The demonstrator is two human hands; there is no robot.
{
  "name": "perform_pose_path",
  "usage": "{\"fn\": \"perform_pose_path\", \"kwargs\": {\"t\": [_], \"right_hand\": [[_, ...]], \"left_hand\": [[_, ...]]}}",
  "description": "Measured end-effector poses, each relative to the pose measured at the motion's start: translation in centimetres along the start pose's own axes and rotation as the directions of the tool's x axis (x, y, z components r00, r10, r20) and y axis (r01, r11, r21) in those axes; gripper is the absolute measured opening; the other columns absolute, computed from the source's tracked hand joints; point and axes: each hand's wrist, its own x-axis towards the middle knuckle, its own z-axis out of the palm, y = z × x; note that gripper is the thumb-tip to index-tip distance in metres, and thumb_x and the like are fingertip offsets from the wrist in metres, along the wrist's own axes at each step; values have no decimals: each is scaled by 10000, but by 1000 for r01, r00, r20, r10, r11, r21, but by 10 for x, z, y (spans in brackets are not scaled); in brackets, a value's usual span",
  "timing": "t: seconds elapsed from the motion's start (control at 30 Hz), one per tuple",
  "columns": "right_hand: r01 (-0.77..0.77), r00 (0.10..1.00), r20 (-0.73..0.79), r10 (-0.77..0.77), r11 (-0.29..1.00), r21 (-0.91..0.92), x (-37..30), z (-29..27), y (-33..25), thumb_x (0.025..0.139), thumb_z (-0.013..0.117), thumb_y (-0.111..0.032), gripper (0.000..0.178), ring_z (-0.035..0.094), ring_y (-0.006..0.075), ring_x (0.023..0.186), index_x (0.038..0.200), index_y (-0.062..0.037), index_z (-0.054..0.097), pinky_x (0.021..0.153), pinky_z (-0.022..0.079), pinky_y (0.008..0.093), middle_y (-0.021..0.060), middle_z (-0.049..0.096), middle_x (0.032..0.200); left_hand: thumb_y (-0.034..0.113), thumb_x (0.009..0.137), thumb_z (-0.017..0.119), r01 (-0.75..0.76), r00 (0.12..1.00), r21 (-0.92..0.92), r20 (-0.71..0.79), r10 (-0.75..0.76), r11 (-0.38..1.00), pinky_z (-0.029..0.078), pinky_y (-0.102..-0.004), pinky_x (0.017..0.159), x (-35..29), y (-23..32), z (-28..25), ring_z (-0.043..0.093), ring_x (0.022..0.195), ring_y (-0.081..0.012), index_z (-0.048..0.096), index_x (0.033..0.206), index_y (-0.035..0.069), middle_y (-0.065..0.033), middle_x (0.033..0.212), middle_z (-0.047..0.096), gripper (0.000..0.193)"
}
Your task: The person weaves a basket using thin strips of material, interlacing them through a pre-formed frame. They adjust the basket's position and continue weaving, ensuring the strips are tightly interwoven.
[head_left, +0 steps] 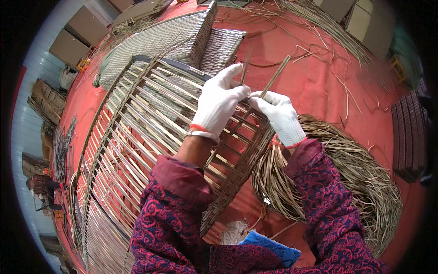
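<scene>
Woven frame [137,150] lies on the red floor [319,82], a long curved panel of pale slats in a darker rim, running from lower left up toward upper right; its near end sits under both hands. Left hand [219,102], white-gloved, rests over that end of the frame, fingers [237,93] closed on a thin reed strip [245,66] that rises nearly upright, tipped slightly right. Right hand [280,116], also gloved, is just right of the frame's end, thumb and fingers pinched shut on a second strip [276,75], whose long axis slants up and to the right, free end clear of the frame. The two gloves touch at the fingertips. Right of the frame and touching its rim: a coiled heap of loose reed [360,178], filling the floor under the right forearm. Beyond the frame, two finished woven panels [173,39], one leaning on the other, close off the far end. Open red floor lies up and to the right of the frame, scattered with stray strands. Near the frame's lower end, a blue cloth [271,246] by the person's lap.
</scene>
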Motion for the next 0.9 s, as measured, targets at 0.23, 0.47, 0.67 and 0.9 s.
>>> {"fn": "perform_pose_path", "kwargs": {"t": [0.23, 0.47, 0.67, 0.9], "right_hand": [[143, 963, 269, 20, 806, -575, 41, -15, -39, 876, 741, -191, 226, 655, 89, 771, 1044, -40, 756, 698, 540, 278, 21, 733, 839], [123, 981, 191, -40, 887, -444, 90, 32, -48, 879, 752, -342, 330, 642, 148, 792, 1001, -36, 773, 765, 510, 333, 37, 736, 849], [119, 993, 70, -99, 901, -418, 119, 56, -28, 874, 776, -398, 414, 563, 123, 735, 1042, -20, 770, 684, 461, 318, 8, 681, 820], [296, 919, 300, -255, 950, -97, 93, -6, -24, 1051, 590, -381, 490, 672, 181, 1040, 1320, 25, 645, 967, 507, 306, 111, 719, 1192]], "left_hand": [[71, 911, 729, -328, 924, 409, -48, 379, 851, 554, -315, 721, -38, 2, 27, 736, 776, -202, 756, 1048, 59, -116, 865, 751, 141], [49, 742, 757, -486, 822, 548, 24, 569, 680, 505, -423, 673, -71, 13, 56, 669, 710, -312, 702, 865, 148, -75, 725, 671, 167], [38, 753, 783, -546, 785, 354, -100, 612, 759, 506, -433, 752, -74, 3, 52, 658, 770, -325, 690, 1059, 128, -79, 832, 695, 332], [54, 677, 847, -398, 885, 450, -40, 463, 799, 534, -478, 806, -107, 9, 20, 647, 963, -406, 476, 1340, 47, -188, 1186, 592, 759]]}}
